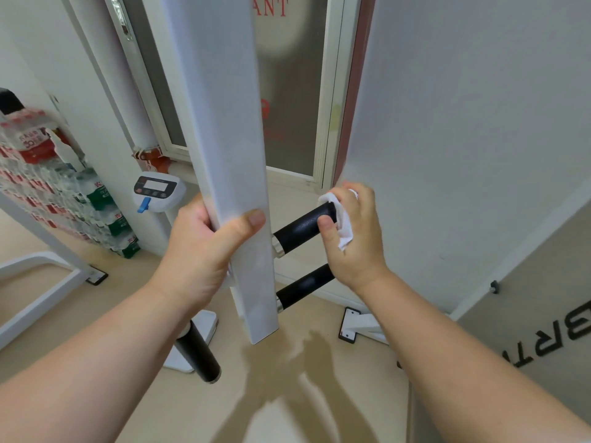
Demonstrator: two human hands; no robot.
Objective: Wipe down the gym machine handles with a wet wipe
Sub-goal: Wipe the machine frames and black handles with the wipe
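Nearest the camera, a black handle (198,356) juts out from the left side of the white post (230,155), close to the post's bottom end; no hand and no cloth is on it, and its surface gives no clue whether it has been cleaned. Just above it the left hand (204,251) is wrapped round the post, thumb laid across the front face and fingers curled behind the left edge, apparently steadying the machine. On the post's right side two more black handles stick out, one above the other. The lower handle (303,284) is bare and partly hidden behind the right wrist. The upper handle (303,227) is the one in work: the right hand (355,238) is closed round its outer tip with the wet wipe (343,231) bunched between palm and grip, white folds showing above and below the thumb. The inner stretch of that handle, toward its metal collar at the post, is uncovered. I judge the task to be mid-course: one handle is being wiped at its end, and at least two others may remain, though none shows a wet sheen to settle it. Further back stand stacked water bottles (64,193) and a window (287,91).
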